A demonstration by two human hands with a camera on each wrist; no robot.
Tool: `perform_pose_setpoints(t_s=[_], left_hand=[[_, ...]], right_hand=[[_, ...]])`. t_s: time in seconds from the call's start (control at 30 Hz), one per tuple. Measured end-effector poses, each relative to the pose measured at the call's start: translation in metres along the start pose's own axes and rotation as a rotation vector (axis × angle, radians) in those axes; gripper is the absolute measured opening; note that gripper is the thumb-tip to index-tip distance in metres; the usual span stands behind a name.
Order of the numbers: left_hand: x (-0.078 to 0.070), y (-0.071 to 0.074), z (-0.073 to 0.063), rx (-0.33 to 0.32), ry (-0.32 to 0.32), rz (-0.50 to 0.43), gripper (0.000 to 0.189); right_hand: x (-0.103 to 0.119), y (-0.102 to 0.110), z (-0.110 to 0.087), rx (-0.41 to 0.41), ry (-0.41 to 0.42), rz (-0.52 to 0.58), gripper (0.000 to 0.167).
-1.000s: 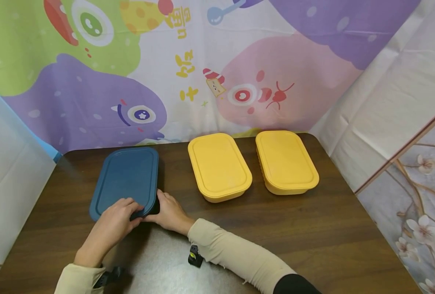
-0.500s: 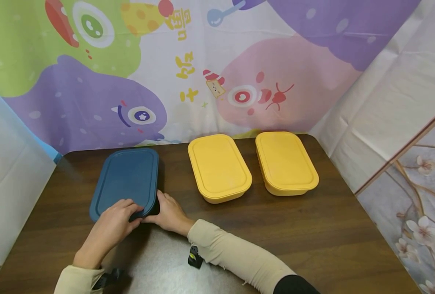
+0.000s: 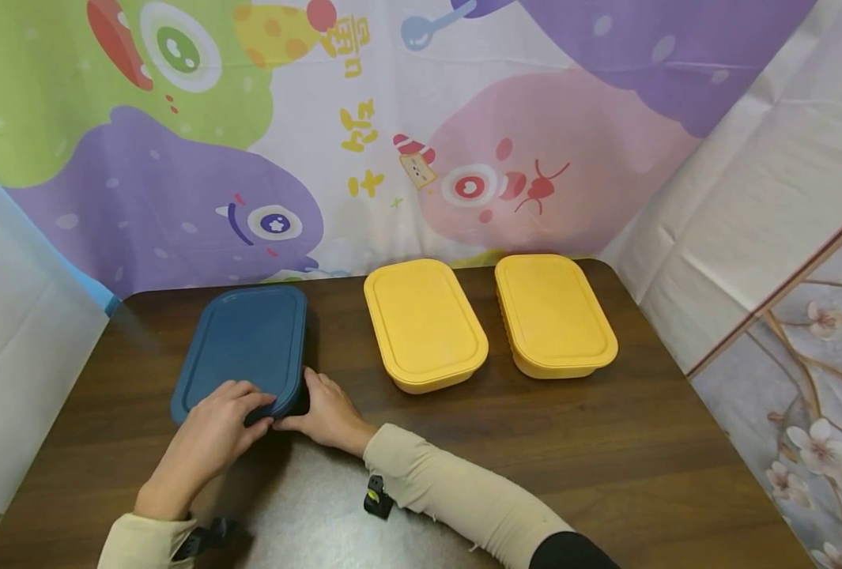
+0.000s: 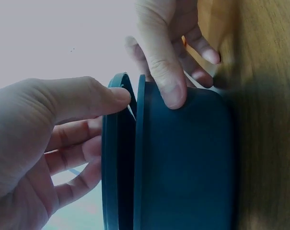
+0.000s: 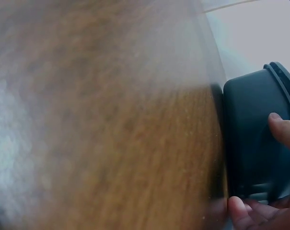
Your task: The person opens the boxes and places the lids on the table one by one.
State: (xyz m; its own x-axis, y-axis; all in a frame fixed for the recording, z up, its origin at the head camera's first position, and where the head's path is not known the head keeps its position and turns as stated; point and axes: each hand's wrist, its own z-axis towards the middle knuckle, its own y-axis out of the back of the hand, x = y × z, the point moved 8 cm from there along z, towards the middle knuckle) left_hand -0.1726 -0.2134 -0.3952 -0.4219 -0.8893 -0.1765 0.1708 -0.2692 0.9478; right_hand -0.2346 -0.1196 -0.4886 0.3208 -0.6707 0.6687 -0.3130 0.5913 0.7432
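A dark blue lid (image 3: 250, 340) sits over a dark blue food container (image 4: 188, 158) at the left of the table. My left hand (image 3: 210, 435) pinches the lid's near edge, thumb under the rim and fingers over the top. In the left wrist view a narrow gap shows between the lid rim and the container rim along the near side. My right hand (image 3: 331, 415) holds the container's near right corner, its thumb on the front wall and its other fingers round the side. What is inside the container is hidden.
Two yellow lidded containers stand to the right: one near the middle (image 3: 428, 324), one farther right (image 3: 556, 312). A cartoon-print cloth (image 3: 392, 213) hangs behind the brown wooden table (image 3: 570, 450). Pale panels flank both sides.
My left hand has shifted slightly up and left in the head view, and the lid's near edge has risen a little with it. My right hand stays where it was.
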Motion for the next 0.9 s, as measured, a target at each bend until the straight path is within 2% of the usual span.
perform_pose_setpoints(t_s=[0.13, 0.33, 0.57, 0.9], left_hand=[[-0.001, 0.002, -0.001, -0.043, -0.021, 0.002, 0.030], [-0.003, 0.008, -0.003, -0.140, -0.042, -0.003, 0.032], [-0.005, 0.015, -0.006, -0.255, -0.095, -0.007, 0.037], [-0.002, 0.018, -0.010, -0.360, -0.152, -0.047, 0.041]], right_hand=[[0.000, 0.000, 0.000, 0.002, 0.004, 0.002, 0.093], [-0.001, 0.001, 0.000, 0.003, 0.005, 0.023, 0.091], [0.001, 0.004, -0.001, -0.006, 0.019, 0.032, 0.089], [0.001, 0.006, 0.000, 0.005, 0.029, 0.067, 0.089]])
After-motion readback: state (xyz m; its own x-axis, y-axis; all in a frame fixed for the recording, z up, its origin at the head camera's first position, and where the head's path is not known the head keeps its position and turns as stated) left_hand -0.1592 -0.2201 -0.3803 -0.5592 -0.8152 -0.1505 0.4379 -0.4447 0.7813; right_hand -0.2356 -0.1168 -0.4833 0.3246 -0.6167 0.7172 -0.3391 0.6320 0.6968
